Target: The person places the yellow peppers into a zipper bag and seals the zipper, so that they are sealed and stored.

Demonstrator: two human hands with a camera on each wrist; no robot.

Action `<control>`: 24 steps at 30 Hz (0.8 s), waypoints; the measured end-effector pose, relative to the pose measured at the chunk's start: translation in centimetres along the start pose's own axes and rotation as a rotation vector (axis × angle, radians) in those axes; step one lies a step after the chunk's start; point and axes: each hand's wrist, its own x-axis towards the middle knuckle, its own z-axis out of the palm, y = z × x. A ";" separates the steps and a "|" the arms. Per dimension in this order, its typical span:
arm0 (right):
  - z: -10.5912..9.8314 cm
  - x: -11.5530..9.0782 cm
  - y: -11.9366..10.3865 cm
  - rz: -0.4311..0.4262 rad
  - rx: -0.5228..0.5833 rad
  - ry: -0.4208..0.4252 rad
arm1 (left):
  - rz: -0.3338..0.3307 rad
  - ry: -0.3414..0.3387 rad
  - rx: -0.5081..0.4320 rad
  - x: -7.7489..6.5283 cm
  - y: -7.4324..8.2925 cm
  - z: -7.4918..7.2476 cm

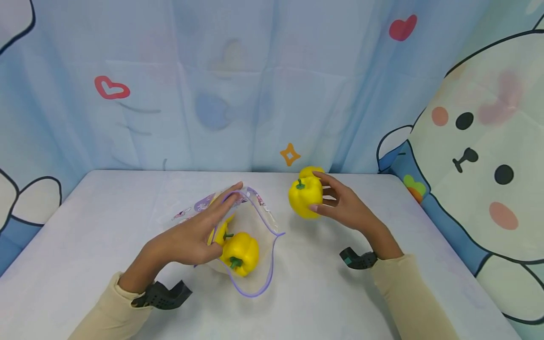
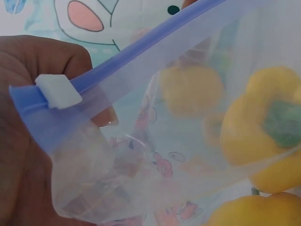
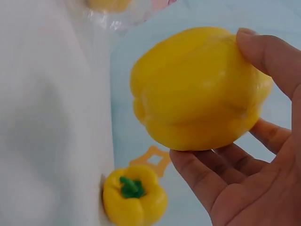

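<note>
Held yellow pepper [image 1: 303, 198], white table [image 1: 316, 293], blue curtain [image 1: 314, 99]

The head view is bright, with soft shadows at 5 o'clock. In the left wrist view, a yellow pepper [image 2: 240, 127] at 3 o'clock looks hazy; the right shows grey shadow at 9.

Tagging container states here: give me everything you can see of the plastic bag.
The bag looks like thin, see-through plastic, printed with pink and purple figures. A purple zip strip edges its mouth, with a white slider near one end. It is unzipped, its mouth gaping toward the head camera, and sits on the white table, left of center in the head view. At least two yellow peppers are inside. The left hand grips it at the mouth; its far end is mostly hidden.
</note>
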 end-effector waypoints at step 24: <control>1.9 -3.1 -7.9 -0.388 0.121 0.047 | -0.001 0.013 -0.037 0.0 -0.2 0.0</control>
